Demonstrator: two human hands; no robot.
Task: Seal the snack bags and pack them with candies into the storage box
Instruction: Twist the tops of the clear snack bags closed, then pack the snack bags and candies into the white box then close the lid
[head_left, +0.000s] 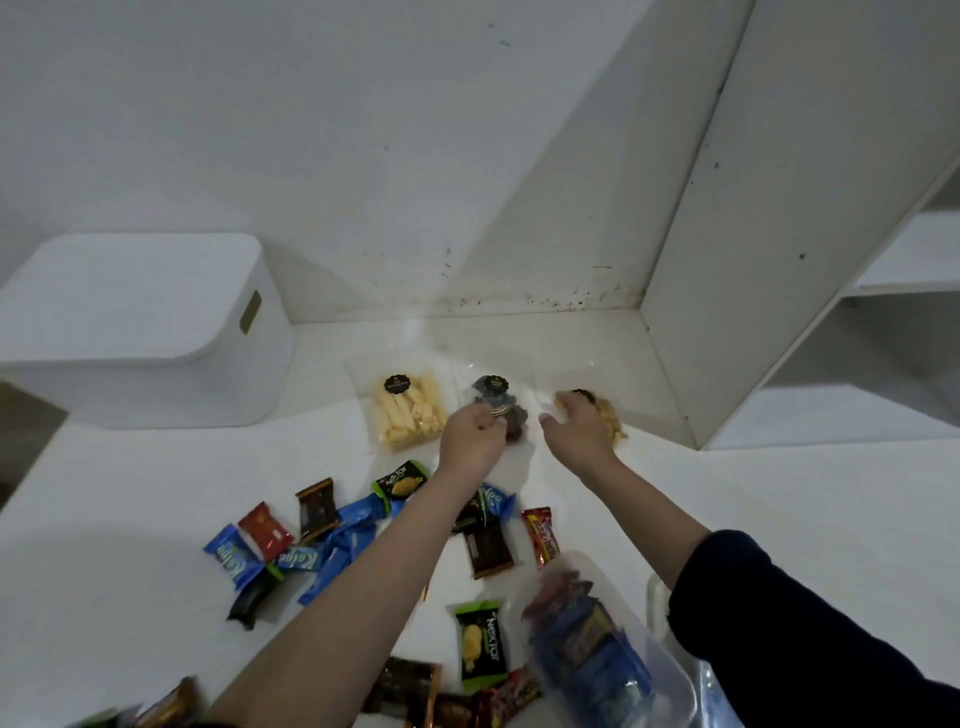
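Observation:
Three clear snack bags lie in a row at the back of the white table (130, 493): one with pale yellow sticks (408, 413), one with dark brown pieces (501, 400), one with tan snacks (613, 423). My left hand (470, 441) pinches the lower edge of the dark-snack bag. My right hand (579, 423) rests over the tan-snack bag, fingers spread, covering most of it. Several wrapped candies (311, 545) are scattered nearer to me. The white storage box (150, 332) stands at the back left with its lid on.
A clear plastic bag (592, 644) stuffed with wrapped candies lies at the front right. White shelving (779, 234) rises at the right; a white wall closes the back. More candies (415, 696) lie along the front edge.

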